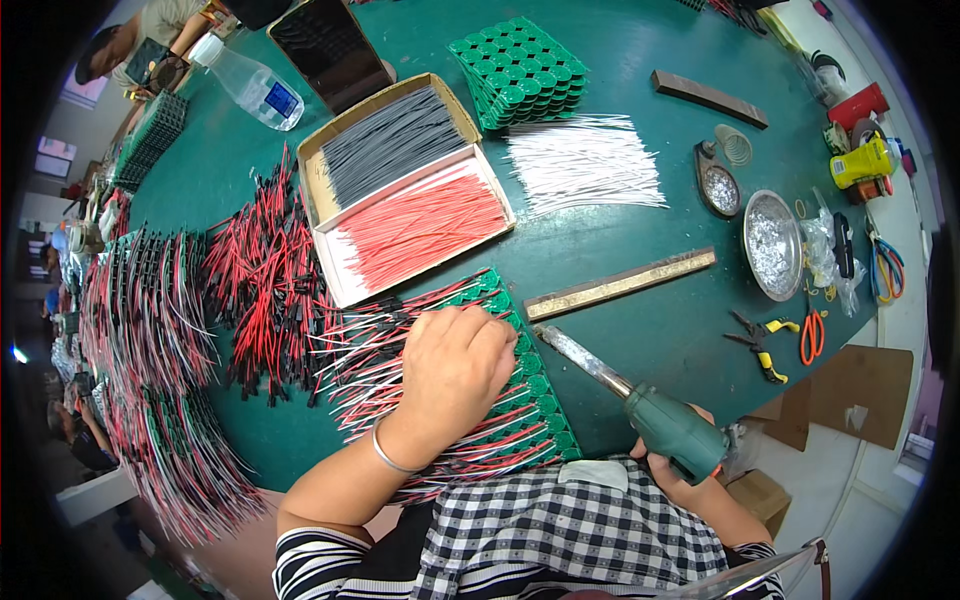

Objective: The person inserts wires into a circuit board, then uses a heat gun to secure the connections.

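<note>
My right hand [686, 478] wraps round the green body of a heat gun [672, 430]. Its long metal nozzle points up and left, the tip close to the edge of a green circuit board panel [553, 408]. Over that panel rests my left hand [455, 365], fingers bent and pressed together near its upper part. What the fingertips pinch, if anything, is hidden. Rows of red, white and black wires [480, 440] run leftward from the panel's round boards, passing under my left hand and wrist.
Left lie heaps of wired boards [150, 330] and red-black wires [265, 270]. Beyond are a box [330, 285] of black and red wires, white wires [585, 165], stacked panels [520, 65] and a bottle [250, 85]. Right: a bar [620, 285], metal dish [773, 245], pliers [765, 345], scissors [812, 335].
</note>
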